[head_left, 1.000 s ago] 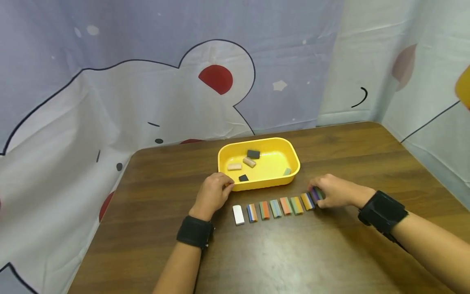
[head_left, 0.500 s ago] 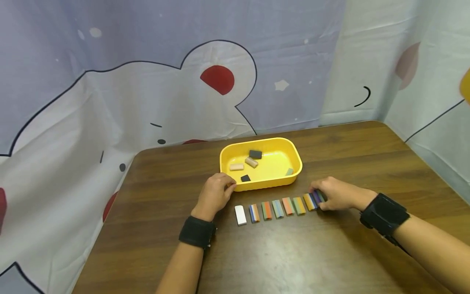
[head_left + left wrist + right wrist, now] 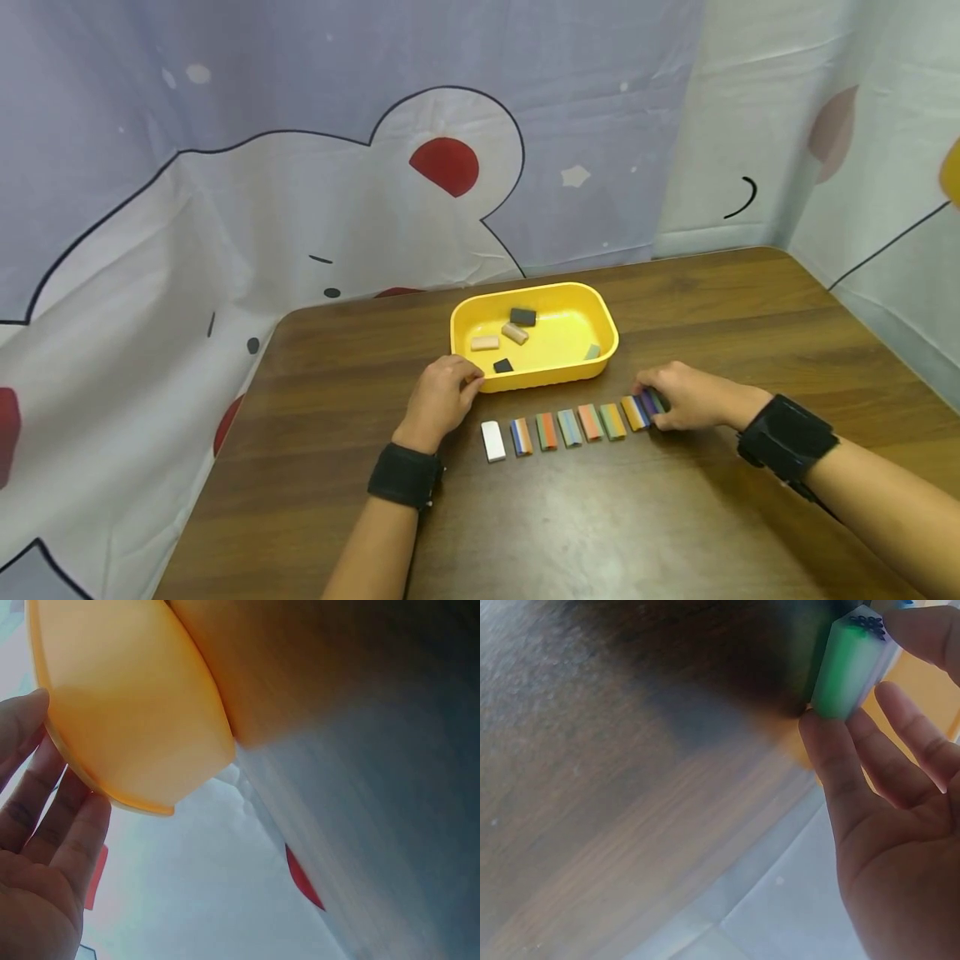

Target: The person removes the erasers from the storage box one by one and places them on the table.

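A person's right hand [image 3: 682, 396] pinches a green-backed tile [image 3: 847, 664] at the three o'clock end of a row of eight tiles [image 3: 570, 427] on the table [image 3: 675, 517]; the left hand [image 3: 438, 400], fingers curled, grips the yellow tray [image 3: 609, 333], where five pieces remain.

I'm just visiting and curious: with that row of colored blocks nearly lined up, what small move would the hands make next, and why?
Probably the right hand lets go of the green block it pinches at the row's right end, since it already sits against the purple block. The left hand holds the yellow tray at its rim.
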A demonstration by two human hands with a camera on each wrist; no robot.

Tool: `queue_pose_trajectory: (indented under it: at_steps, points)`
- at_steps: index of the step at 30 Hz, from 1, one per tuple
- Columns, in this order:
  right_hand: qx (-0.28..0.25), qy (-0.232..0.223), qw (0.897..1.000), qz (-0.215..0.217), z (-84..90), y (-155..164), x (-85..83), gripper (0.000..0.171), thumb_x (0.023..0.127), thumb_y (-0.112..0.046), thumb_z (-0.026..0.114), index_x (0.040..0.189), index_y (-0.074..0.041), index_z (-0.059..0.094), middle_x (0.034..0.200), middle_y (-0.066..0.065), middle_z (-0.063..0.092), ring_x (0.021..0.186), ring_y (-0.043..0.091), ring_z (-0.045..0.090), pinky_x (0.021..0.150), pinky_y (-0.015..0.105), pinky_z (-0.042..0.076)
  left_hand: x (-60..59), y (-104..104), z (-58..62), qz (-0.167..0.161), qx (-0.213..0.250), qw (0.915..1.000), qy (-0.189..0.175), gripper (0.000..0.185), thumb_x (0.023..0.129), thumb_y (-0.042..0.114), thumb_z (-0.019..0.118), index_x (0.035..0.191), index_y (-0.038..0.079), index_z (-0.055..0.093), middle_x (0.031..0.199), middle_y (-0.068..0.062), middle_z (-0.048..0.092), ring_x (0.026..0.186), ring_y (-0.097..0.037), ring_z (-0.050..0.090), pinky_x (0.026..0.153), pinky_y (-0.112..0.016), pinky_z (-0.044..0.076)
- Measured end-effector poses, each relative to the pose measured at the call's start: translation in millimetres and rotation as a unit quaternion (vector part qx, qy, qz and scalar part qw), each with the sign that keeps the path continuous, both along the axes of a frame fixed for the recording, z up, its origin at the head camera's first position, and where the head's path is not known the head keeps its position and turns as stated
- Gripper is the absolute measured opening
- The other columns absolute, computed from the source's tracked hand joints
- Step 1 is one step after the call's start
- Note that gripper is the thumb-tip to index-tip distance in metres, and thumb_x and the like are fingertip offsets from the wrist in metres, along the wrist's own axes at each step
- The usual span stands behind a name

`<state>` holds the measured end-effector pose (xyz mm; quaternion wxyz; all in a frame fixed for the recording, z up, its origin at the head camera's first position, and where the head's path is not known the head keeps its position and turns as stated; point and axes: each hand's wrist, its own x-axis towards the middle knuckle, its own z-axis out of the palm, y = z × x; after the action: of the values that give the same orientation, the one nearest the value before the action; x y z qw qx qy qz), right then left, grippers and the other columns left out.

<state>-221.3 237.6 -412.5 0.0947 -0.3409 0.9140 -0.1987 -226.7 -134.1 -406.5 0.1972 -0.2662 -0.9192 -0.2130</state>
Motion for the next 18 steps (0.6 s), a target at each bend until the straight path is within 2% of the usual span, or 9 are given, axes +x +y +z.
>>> queue_pose_trajectory:
  at_steps: [7, 11, 15, 18]
  points:
    - [0.005, -0.005, 1.0, 0.009, 1.4, -0.6, -0.1, 0.033, 0.078, -0.009, 0.078, 0.107, -0.003, 0.063, 0.101, 0.007, 0.065, 0.084, 0.013, 0.059, 0.071, 0.032, 0.054, 0.5, -1.0, 0.1, -0.006, 0.003, 1.0, 0.003, 0.004, 0.083, 0.006, 0.077, 0.085, 0.006, 0.074, 0.084, -0.004, 0.068, 0.081, -0.021, 0.062, 0.077, -0.035, 0.053]
    - [0.004, -0.007, 1.0, 0.018, 5.2, -1.2, -0.2, 0.031, 0.081, -0.007, 0.076, 0.109, -0.003, 0.063, 0.105, 0.008, 0.066, 0.092, 0.022, 0.063, 0.077, 0.039, 0.055, 1.6, -1.7, -0.6, -0.007, -0.003, 1.0, 0.001, 0.004, 0.083, 0.007, 0.077, 0.085, 0.006, 0.074, 0.084, -0.004, 0.068, 0.08, -0.02, 0.062, 0.076, -0.035, 0.054]
    - [0.003, 0.029, 0.999, 0.024, 19.3, -2.3, -3.8, 0.025, 0.082, 0.0, 0.072, 0.106, -0.003, 0.065, 0.105, 0.011, 0.067, 0.099, 0.033, 0.064, 0.081, 0.046, 0.054, 1.2, -1.3, -0.4, -0.011, -0.006, 0.9999, 0.003, 0.004, 0.083, 0.008, 0.077, 0.086, 0.006, 0.074, 0.084, -0.004, 0.068, 0.08, -0.02, 0.063, 0.077, -0.034, 0.054]
    - [0.002, 0.065, 0.998, 0.023, 35.3, -7.8, -11.3, 0.02, 0.082, 0.002, 0.07, 0.101, -0.004, 0.065, 0.1, 0.011, 0.067, 0.094, 0.033, 0.064, 0.078, 0.045, 0.055, -0.1, -1.5, 0.5, -0.01, -0.002, 0.9999, 0.011, 0.005, 0.083, 0.008, 0.077, 0.086, 0.006, 0.074, 0.085, -0.004, 0.069, 0.082, -0.021, 0.063, 0.078, -0.035, 0.053]
